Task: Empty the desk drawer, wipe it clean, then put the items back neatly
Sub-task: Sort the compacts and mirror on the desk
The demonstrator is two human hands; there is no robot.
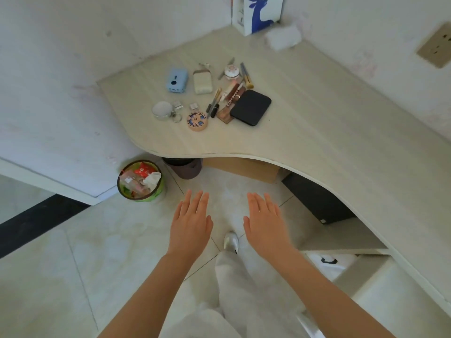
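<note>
Here both hands, left (191, 222) and right (264, 222), hover flat, fingers spread, holding nothing, at lower centre; small items (212, 96) lie clustered on the desk (329, 113) above.

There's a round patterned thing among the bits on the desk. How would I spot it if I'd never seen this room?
Start at the pale curved desk and find the cluster of small items near its left end. At the cluster's front edge, nearest the person, lies the round wooden disc, left of the black case. It alone has a blue pattern on a tan face.
</note>
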